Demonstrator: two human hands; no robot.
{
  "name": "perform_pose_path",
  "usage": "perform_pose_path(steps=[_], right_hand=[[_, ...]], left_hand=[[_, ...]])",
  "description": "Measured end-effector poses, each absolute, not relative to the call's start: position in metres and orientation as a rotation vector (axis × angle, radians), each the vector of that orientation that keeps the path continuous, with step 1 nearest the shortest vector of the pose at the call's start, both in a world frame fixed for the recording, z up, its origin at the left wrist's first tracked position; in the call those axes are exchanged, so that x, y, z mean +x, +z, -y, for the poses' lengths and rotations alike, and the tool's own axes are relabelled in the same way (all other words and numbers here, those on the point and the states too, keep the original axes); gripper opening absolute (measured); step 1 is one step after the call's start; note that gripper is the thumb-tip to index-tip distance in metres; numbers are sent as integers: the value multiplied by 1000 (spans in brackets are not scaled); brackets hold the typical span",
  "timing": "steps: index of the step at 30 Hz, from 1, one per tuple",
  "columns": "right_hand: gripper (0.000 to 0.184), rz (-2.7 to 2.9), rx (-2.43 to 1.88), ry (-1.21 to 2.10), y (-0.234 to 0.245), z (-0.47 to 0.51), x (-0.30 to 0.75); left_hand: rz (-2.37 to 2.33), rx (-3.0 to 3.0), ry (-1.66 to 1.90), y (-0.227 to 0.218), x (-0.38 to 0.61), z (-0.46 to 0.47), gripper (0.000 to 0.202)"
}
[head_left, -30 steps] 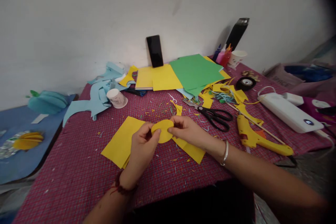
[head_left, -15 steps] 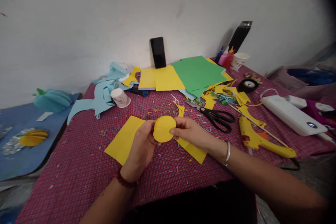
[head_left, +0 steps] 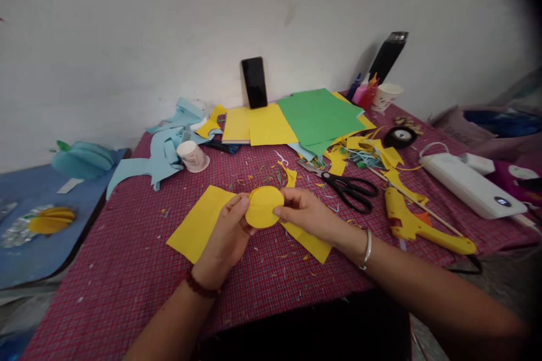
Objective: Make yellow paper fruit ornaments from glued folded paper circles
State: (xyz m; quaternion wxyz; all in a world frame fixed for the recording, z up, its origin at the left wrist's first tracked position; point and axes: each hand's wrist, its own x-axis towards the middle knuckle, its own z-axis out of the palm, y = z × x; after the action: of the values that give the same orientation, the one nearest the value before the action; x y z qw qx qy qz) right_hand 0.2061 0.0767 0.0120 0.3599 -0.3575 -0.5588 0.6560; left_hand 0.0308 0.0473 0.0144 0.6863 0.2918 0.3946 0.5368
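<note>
A stack of yellow paper circles (head_left: 263, 207) is held between both hands just above the red checked table (head_left: 127, 271). My left hand (head_left: 226, 240) pinches its left edge with thumb and fingers. My right hand (head_left: 305, 213) pinches its right edge. Under the hands lies a yellow paper sheet (head_left: 199, 225) with a cut piece jutting out to the right (head_left: 311, 242).
Black scissors (head_left: 349, 187) and a yellow glue gun (head_left: 417, 228) lie right of my hands. Green (head_left: 319, 115) and yellow sheets, a phone (head_left: 254, 82) against the wall, a paper cup (head_left: 192, 156), blue paper scraps (head_left: 158, 152) and a white power bank (head_left: 472, 185) sit further back.
The circle stack was lifted and tipped more upright between my fingers; my left thumb shifted along its edge. Both hands stay in about the same place.
</note>
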Motion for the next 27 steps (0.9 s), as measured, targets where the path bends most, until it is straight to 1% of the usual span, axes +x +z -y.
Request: perform_pose_path(steps=[3,6,12,14,15,16,19,20,24,27], right_hand=[[18,1393,-861,1769,13,-75,207],[24,1332,-832,1846,12,-74,207],[30,1276,-728,1924,2,-73,208],[30,1269,-727,1916,1,-74,207],[29,1268,-743,1904,1,-74,207],[28,1267,-770,1887,2,-75,206],[22,1265,-872,1826,5,-76,204],[20,1271,-901,1806,6,-77,204],[9,1344,-981,1746,10,-77,202],[6,1430,-1039,1674,10,-77,201]], left_hand=[[-825,654,1161,10,29,-47,28],[-778,679,1153,10,29,-46,29],[-899,702,1213,16,34,-46,27],[-947,770,1285,16,34,-46,37],[-974,826,1335,16,34,-46,42],[-1003,889,1380,15,33,-46,42],[-1051,1005,1421,14,29,-44,20],[-1049,1010,1405,14,27,-44,17],[-1168,1102,1322,15,26,-45,18],[-1329,1162,1344,15,29,-48,19]])
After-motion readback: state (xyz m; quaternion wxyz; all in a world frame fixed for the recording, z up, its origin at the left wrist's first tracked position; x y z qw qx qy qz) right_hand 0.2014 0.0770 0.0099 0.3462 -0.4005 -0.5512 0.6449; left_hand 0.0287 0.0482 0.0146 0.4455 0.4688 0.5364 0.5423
